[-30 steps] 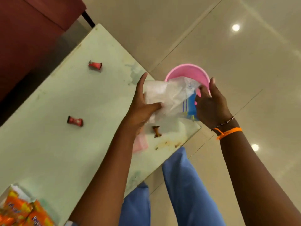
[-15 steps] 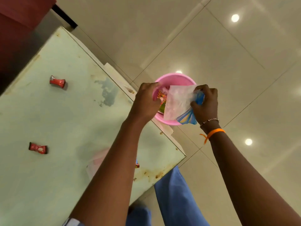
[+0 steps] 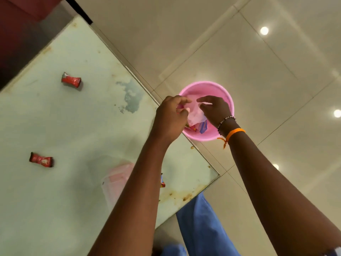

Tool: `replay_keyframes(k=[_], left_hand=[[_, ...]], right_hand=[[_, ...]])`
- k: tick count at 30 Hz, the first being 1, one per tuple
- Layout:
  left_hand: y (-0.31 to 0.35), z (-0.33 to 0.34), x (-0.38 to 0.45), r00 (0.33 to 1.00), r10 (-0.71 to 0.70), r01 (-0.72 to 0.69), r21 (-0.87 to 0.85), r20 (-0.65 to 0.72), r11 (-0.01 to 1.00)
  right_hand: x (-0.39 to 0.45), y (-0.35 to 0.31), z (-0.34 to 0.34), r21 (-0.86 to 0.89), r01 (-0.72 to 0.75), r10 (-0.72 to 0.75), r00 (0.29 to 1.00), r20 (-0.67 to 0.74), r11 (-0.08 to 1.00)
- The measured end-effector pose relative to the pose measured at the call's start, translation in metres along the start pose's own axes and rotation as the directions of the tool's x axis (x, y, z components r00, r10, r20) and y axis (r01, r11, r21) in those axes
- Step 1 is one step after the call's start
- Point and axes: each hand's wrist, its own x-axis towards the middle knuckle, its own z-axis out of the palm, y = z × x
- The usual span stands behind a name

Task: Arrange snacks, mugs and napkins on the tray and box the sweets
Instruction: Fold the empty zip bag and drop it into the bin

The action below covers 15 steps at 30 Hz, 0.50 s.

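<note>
My two hands meet over a pink bin point(image 3: 226, 97) that stands on the floor beside the table. My left hand point(image 3: 170, 118) pinches the edge of a crumpled clear plastic wrapper point(image 3: 196, 115) with blue print, which hangs inside the bin. My right hand point(image 3: 213, 109) arches over the wrapper with its fingers spread. Two red wrapped sweets lie apart on the pale green table point(image 3: 73, 200): one sweet point(image 3: 71, 82) further away, the other sweet point(image 3: 41, 159) nearer to me on the left. Another small sweet point(image 3: 162, 184) peeks out from behind my left forearm.
A clear container with pink in it point(image 3: 115, 179) lies on the table, partly hidden by my left forearm. The table's corner point(image 3: 217, 175) points right, just short of the bin. Dark red furniture point(image 3: 22, 19) stands beyond the table. My blue trouser leg point(image 3: 199, 228) is below.
The wrapper, held up above the table a second ago, has gone down into the pink bin. My right hand has let go of it and spread its fingers.
</note>
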Motion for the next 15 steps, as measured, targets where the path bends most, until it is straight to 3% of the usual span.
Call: replay_keyframes(k=[7, 15], left_hand=[[-0.013, -0.048, -0.074, 0.958, -0.084, -0.003, -0.301, -0.275, 0.954], [-0.089, -0.11, -0.226, 0.848, -0.254, -0.111, -0.623, -0.466, 0.774]], right_hand=[[-0.116, -0.084, 0.012, 0.38, 0.195, -0.201, 0.979, -0.023, 0.904], [-0.279, -0.127, 0.103, 0.436, 0.285, -0.375, 0.917, 0.136, 0.854]])
